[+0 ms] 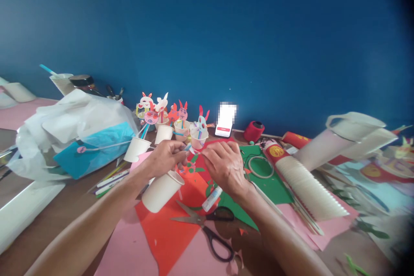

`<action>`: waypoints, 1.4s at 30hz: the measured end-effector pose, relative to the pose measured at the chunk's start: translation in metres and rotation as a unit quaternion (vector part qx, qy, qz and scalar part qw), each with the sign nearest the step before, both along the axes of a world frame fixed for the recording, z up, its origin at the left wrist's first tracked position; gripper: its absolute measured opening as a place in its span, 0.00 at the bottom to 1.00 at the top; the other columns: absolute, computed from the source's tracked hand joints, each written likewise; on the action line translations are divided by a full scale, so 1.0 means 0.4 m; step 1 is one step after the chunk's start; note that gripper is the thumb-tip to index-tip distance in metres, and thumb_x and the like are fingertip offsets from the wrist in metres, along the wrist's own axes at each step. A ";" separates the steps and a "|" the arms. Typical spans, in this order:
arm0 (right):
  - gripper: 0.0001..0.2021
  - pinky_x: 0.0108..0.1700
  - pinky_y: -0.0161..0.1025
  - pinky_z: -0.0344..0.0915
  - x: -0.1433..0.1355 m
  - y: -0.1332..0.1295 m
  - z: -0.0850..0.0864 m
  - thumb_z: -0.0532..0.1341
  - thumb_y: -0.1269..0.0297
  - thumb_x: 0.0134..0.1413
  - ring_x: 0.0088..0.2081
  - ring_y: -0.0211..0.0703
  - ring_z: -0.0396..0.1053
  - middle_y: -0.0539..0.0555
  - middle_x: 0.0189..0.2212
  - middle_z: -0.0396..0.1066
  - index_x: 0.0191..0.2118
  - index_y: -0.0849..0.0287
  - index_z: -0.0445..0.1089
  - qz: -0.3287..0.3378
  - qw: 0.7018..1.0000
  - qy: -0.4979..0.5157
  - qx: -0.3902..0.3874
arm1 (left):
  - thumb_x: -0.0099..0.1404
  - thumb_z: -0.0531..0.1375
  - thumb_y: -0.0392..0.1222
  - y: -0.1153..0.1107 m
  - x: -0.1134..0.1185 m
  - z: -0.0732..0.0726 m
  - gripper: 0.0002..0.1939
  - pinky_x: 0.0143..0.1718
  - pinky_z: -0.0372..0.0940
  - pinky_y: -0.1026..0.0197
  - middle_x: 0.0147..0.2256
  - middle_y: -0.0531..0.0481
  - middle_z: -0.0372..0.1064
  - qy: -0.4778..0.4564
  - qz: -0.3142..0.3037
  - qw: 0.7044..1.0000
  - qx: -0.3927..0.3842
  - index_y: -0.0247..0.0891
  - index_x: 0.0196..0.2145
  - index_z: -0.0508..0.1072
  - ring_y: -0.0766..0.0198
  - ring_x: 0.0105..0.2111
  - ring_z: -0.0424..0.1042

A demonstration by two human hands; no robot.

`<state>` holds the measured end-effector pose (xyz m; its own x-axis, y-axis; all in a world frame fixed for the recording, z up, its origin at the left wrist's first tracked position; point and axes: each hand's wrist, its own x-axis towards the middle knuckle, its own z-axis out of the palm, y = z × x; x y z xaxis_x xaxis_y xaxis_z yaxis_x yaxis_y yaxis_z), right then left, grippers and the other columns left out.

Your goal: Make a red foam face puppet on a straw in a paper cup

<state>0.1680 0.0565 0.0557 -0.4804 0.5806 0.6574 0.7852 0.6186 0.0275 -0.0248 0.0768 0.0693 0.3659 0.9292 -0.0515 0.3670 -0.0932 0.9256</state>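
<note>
My left hand (168,155) is closed in a pinch on a small pale blue and white piece (188,148), too small to name. Close by, my right hand (224,166) has its fingers curled inward, and whatever they hold is hidden. Under my left hand a white paper cup (161,193) leans on the orange paper (171,241). Open-bladed scissors (202,221) with black handles lie nearer to me. A white glue tube (211,199) rests below my right hand. Small coral-coloured cut-outs (187,168) show between the hands.
Several decorated cups with paper animal faces (183,112) stand at the back, beside a phone (225,120) and a red thread spool (254,131). Left is a plastic bag (74,116); right, a stack of paper cups (310,185) and a white pitcher (330,142). Green paper (271,185) lies right.
</note>
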 end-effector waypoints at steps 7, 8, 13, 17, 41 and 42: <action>0.07 0.41 0.41 0.50 0.011 0.008 0.009 0.52 0.70 0.57 0.35 0.42 0.63 0.53 0.31 0.68 0.35 0.59 0.67 -0.011 0.999 0.028 -0.037 | 0.59 0.56 0.44 -0.003 0.002 0.005 0.12 0.18 0.55 0.67 0.20 0.51 0.68 -0.082 -0.027 0.995 -0.047 0.32 0.24 0.68 0.71 0.17 0.62; 0.07 0.41 0.41 0.50 0.012 0.009 0.011 0.51 0.70 0.58 0.35 0.42 0.63 0.53 0.31 0.68 0.35 0.59 0.67 -0.011 0.999 0.031 -0.038 | 0.58 0.57 0.44 -0.004 0.004 0.006 0.12 0.18 0.55 0.67 0.20 0.51 0.68 -0.096 -0.026 0.993 -0.058 0.32 0.25 0.68 0.71 0.17 0.63; 0.08 0.41 0.41 0.50 0.015 0.008 0.020 0.51 0.68 0.58 0.35 0.42 0.63 0.53 0.30 0.68 0.33 0.59 0.67 -0.019 0.998 0.049 -0.042 | 0.59 0.57 0.43 -0.006 0.016 -0.002 0.10 0.18 0.55 0.68 0.21 0.52 0.67 -0.151 -0.001 0.985 -0.083 0.32 0.26 0.68 0.72 0.18 0.62; 0.07 0.41 0.40 0.51 0.017 0.005 0.026 0.52 0.68 0.58 0.35 0.41 0.63 0.53 0.30 0.68 0.33 0.59 0.67 -0.020 0.996 0.072 -0.058 | 0.58 0.57 0.43 -0.005 0.023 -0.006 0.10 0.18 0.55 0.69 0.21 0.52 0.67 -0.137 0.024 0.989 -0.057 0.32 0.25 0.68 0.72 0.18 0.63; 0.06 0.39 0.39 0.56 0.055 0.024 0.043 0.53 0.72 0.54 0.35 0.43 0.64 0.54 0.30 0.69 0.31 0.59 0.66 -0.081 0.985 0.128 -0.088 | 0.51 0.63 0.45 -0.030 0.002 0.025 0.10 0.15 0.56 0.69 0.15 0.52 0.67 -0.312 -0.160 0.912 -0.214 0.35 0.24 0.71 0.70 0.13 0.64; 0.06 0.38 0.39 0.56 0.062 0.029 0.043 0.53 0.72 0.53 0.34 0.43 0.64 0.54 0.29 0.69 0.30 0.59 0.66 -0.093 0.983 0.135 -0.087 | 0.51 0.63 0.45 -0.035 -0.002 0.029 0.10 0.16 0.57 0.68 0.15 0.52 0.67 -0.301 -0.182 0.911 -0.215 0.35 0.24 0.71 0.70 0.13 0.64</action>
